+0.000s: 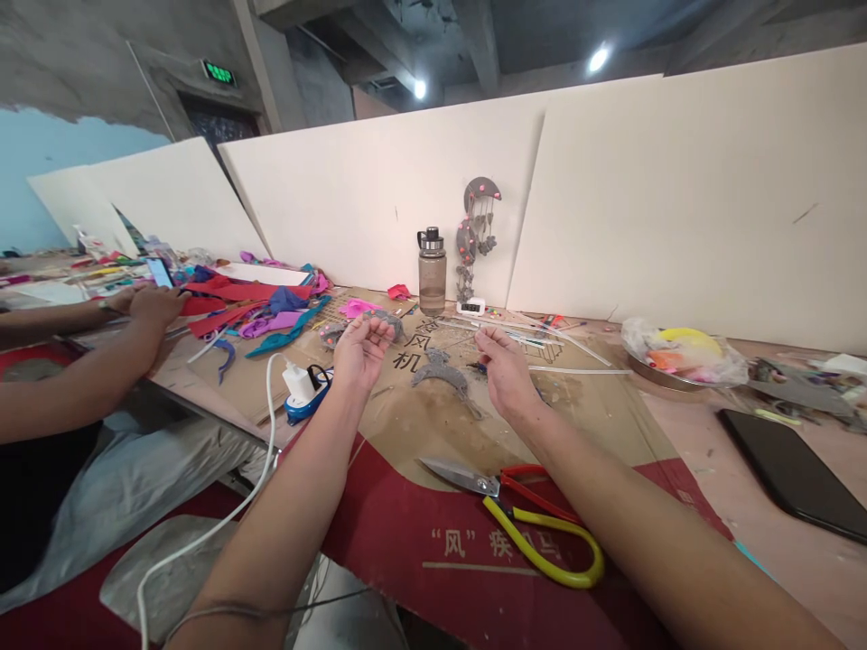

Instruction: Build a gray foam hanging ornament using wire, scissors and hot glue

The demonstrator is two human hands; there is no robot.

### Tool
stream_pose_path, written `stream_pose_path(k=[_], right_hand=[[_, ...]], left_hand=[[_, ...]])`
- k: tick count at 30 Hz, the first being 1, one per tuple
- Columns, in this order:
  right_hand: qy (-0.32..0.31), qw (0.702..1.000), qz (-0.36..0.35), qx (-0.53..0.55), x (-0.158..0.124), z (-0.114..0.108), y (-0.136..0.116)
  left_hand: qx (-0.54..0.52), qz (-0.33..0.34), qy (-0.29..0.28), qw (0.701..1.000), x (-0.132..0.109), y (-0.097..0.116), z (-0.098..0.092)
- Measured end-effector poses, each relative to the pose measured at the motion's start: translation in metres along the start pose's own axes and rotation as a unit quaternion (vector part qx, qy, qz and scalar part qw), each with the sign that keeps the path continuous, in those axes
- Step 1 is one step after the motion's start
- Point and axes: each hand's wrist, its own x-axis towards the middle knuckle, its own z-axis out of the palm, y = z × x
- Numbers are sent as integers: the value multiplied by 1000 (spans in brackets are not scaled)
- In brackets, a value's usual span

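My left hand is raised over the cardboard, its fingers curled together; whatever sits between them is too small to make out. Across from it, my right hand is closed with thumb and forefinger pinched, and its contents are also unclear. On the cardboard between and below the hands lies a grey crescent-shaped piece with strands trailing from it. Another grey piece with pink dots lies just behind my left hand. Scissors with one red and one yellow handle rest open nearer to me.
A water bottle, a small digital clock and a hanging crescent ornament stand by the white board. Clear sticks, a bowl and a phone lie rightward. Leftward are a charger, felt strips and a co-worker's hands.
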Motion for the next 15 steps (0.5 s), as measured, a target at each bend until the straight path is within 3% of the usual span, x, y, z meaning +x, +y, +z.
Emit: stream_pose_path(k=[4, 9, 12, 15], right_hand=[[13, 1000, -12, 23, 2, -1, -1], [64, 996, -57, 37, 12, -9, -10], [89, 994, -62, 32, 15, -12, -11], [58, 996, -73, 2, 12, -9, -7]], left_hand=[[-12, -68, 6, 998, -1, -1, 4], [-135, -28, 17, 990, 5, 17, -2], [-101, -40, 11, 994, 4, 23, -6], [-39, -61, -37, 997, -4, 19, -1]])
